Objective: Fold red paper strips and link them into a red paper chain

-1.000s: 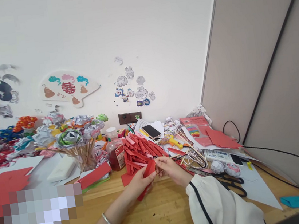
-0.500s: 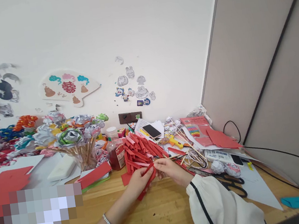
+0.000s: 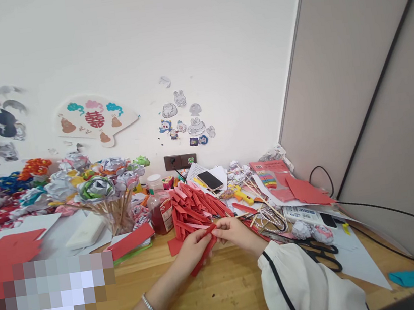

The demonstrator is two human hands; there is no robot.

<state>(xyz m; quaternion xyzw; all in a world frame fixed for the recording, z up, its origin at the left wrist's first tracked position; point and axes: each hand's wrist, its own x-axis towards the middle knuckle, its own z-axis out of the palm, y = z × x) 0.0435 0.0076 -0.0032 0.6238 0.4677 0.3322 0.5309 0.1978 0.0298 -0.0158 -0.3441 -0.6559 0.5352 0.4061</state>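
Between my hands, just above the wooden table (image 3: 225,295), is a narrow folded strip of red paper (image 3: 202,260). My left hand (image 3: 193,251) is closed around its length, and the lower end sticks out below the palm. At the upper end, the thumb and fingers of my right hand (image 3: 232,233) pinch the paper. The fingertips of both hands nearly meet there and partly cover the strip. Right behind them lies a heap of folded red paper strips (image 3: 194,205), with a few pinkish edges showing.
A bottle of red liquid (image 3: 160,209) stands left of the heap, beside a cup of wooden sticks (image 3: 118,215) and paper flowers (image 3: 97,189). To the right are a yellow glue gun (image 3: 242,195), bead strings (image 3: 271,220), black-handled scissors (image 3: 321,252) and a phone (image 3: 210,180).
My right fingers have shifted slightly along the upper end of the red strip, and more of its tip shows between the hands. My left hand stays nearly in place.
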